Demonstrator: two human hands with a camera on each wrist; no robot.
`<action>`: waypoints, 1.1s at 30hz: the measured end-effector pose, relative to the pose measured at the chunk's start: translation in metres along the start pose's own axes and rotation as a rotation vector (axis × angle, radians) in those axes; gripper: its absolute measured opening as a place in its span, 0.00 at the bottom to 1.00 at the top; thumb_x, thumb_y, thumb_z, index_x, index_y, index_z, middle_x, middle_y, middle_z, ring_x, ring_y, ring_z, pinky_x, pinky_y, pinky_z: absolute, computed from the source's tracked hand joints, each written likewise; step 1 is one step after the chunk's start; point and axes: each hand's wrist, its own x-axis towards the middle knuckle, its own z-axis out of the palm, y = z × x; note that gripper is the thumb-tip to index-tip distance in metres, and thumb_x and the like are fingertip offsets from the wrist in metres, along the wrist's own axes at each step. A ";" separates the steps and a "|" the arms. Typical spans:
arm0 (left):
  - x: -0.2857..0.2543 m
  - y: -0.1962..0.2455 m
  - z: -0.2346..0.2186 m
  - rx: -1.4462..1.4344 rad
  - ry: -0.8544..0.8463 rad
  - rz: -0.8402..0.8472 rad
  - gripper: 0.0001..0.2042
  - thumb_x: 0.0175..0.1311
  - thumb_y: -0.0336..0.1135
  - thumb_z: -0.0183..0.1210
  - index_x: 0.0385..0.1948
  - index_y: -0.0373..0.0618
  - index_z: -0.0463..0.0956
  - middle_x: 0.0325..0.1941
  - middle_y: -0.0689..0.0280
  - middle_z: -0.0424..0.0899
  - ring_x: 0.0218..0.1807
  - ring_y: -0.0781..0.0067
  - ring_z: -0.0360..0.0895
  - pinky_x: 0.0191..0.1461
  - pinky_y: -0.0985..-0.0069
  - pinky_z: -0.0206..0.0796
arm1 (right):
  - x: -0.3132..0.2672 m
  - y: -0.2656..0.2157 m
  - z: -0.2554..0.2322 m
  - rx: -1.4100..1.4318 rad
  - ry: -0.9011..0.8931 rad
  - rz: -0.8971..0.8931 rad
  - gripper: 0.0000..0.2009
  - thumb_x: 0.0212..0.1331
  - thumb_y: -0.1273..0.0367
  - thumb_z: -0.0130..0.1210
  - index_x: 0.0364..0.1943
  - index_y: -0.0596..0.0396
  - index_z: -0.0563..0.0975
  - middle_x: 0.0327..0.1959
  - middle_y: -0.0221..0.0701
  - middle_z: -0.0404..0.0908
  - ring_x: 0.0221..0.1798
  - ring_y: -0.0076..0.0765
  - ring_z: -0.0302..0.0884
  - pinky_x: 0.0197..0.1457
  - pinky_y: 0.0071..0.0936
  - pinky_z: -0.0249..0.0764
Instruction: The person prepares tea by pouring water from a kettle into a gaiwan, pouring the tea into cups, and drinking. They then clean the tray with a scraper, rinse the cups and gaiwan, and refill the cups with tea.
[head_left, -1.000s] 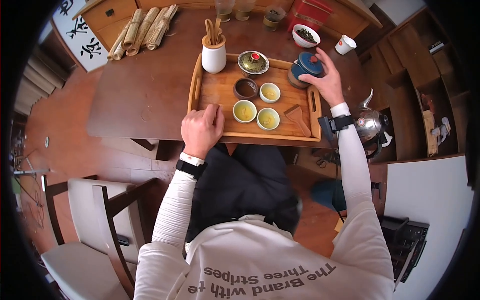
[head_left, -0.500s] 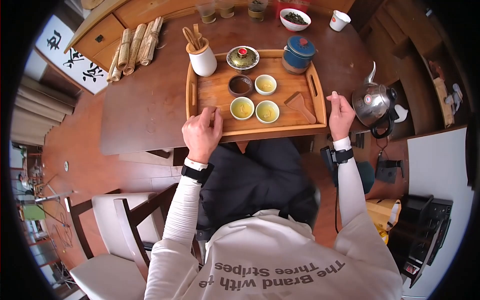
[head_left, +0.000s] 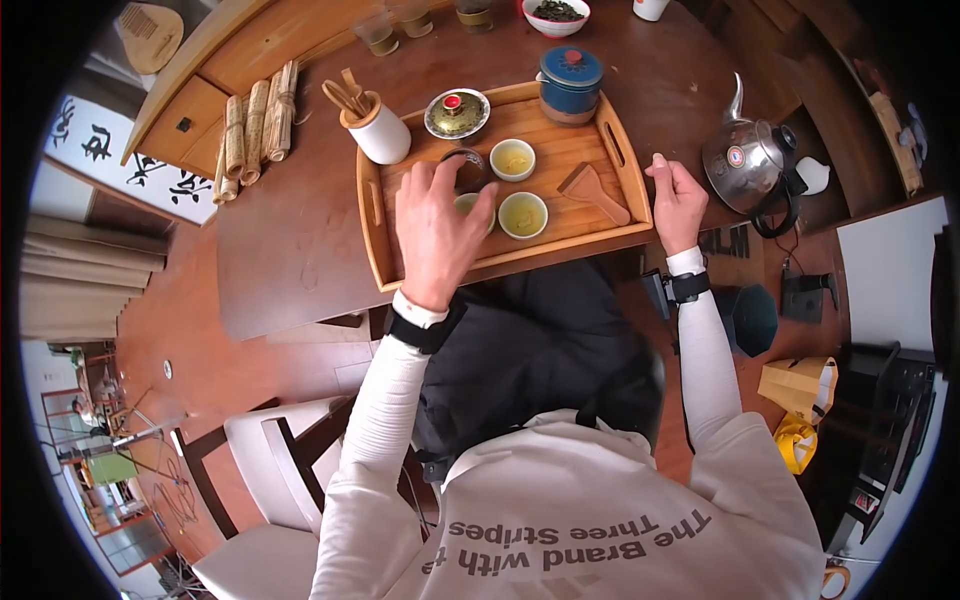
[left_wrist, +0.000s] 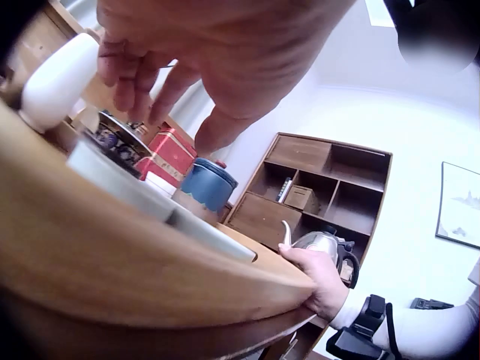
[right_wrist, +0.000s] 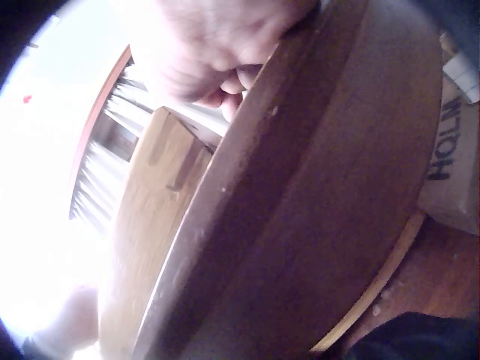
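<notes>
My left hand point(head_left: 437, 235) hovers over the left part of the wooden tray point(head_left: 550, 242), fingers spread and slightly bent around the space above a dark cup point(head_left: 471, 172) and a partly covered pale cup. The left wrist view shows that hand point(left_wrist: 217, 60) above the cup rims, holding nothing. Two more pale cups of yellow liquid point(head_left: 513, 159) point(head_left: 523, 215) stand beside them. A lidded bowl point(head_left: 457, 118) and a blue pot point(head_left: 571, 95) are farther back. Beyond the tray's right end, my right hand point(head_left: 678, 200) rests at the table edge, fingers loosely curled, empty.
A wooden scraper point(head_left: 595, 192) lies in the tray's right part. The white tool holder point(head_left: 382, 135) stands at its back left corner. A metal kettle point(head_left: 745, 165) is at the right, a bowl of leaves point(head_left: 556, 14) behind, and bamboo rolls point(head_left: 257, 125) at the back left.
My right hand has let go of the blue pot, now at the tray's back right, and come down to the table edge. My left hand has moved from the tray's near-left edge over the cups, fingers spreading.
</notes>
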 end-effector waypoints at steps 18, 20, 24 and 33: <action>0.046 0.019 0.054 0.392 -0.297 0.136 0.21 0.51 0.48 0.74 0.38 0.42 0.83 0.38 0.59 0.88 0.47 0.58 0.82 0.56 0.62 0.68 | 0.000 -0.004 0.001 0.007 0.040 -0.006 0.14 0.70 0.63 0.63 0.33 0.62 0.84 0.18 0.31 0.77 0.24 0.16 0.66 0.29 0.24 0.67; 0.049 0.021 0.053 0.389 -0.325 0.129 0.21 0.50 0.48 0.74 0.38 0.42 0.83 0.38 0.59 0.88 0.48 0.58 0.82 0.56 0.62 0.68 | -0.001 -0.002 0.002 0.020 0.041 0.004 0.14 0.70 0.63 0.63 0.33 0.62 0.84 0.18 0.32 0.77 0.23 0.16 0.66 0.29 0.25 0.67; 0.049 0.017 0.055 0.348 -0.319 0.132 0.19 0.50 0.47 0.73 0.37 0.43 0.83 0.38 0.58 0.88 0.47 0.57 0.82 0.57 0.61 0.68 | 0.000 -0.002 0.001 0.016 0.038 0.010 0.14 0.70 0.62 0.63 0.33 0.61 0.84 0.17 0.33 0.75 0.22 0.17 0.65 0.29 0.26 0.67; 0.076 0.042 -0.019 -0.057 -0.332 -0.115 0.27 0.51 0.42 0.72 0.50 0.33 0.83 0.49 0.45 0.87 0.50 0.49 0.86 0.53 0.60 0.78 | 0.000 -0.001 0.002 -0.004 0.049 -0.012 0.14 0.70 0.62 0.63 0.32 0.61 0.84 0.15 0.30 0.70 0.22 0.17 0.61 0.27 0.25 0.63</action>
